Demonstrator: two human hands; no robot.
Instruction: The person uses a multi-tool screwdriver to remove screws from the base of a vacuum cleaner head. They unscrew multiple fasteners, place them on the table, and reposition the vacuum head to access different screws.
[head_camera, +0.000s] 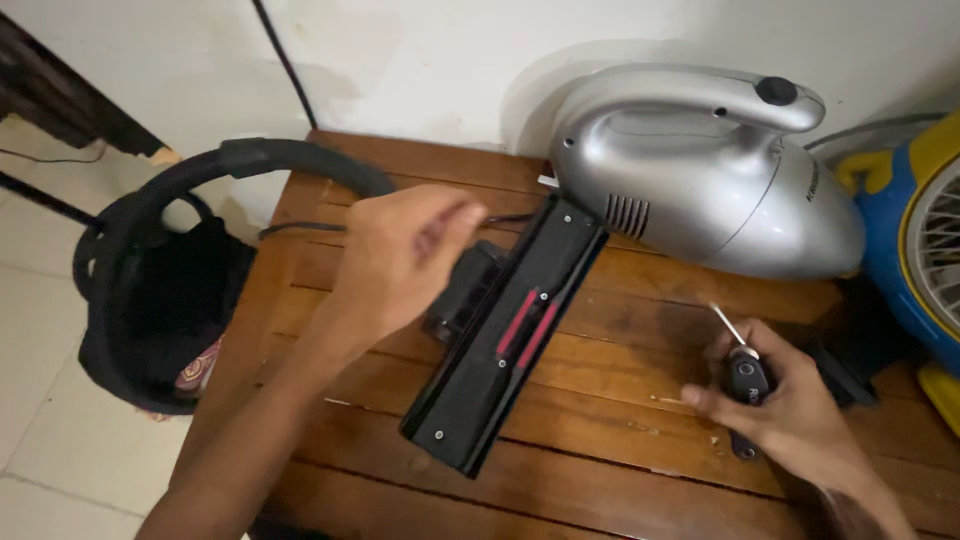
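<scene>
The long black plastic floor-brush head (505, 345) with two red strips lies underside up on the brown slatted wooden table (600, 450), between the two hands. All its small screws that show appear to sit in place, so the work on it looks barely begun; whether any screw is loosened cannot be told.

The left hand (400, 255) hovers just above the brush head's near-left side, fingers curled narrow with thumb and fingertips drawn together by the black neck joint (465, 295); whether it pinches anything cannot be told. The right hand (785, 405) rests on the table, well to the right of the brush head, closed around a small black-handled screwdriver (745, 375) whose thin metal shaft points up and away from the wrist.

Beyond both hands stands a silver hand-held vacuum cleaner body (700, 165), touching the brush head's far end. A black hose (250, 160) arcs past the left hand.
</scene>
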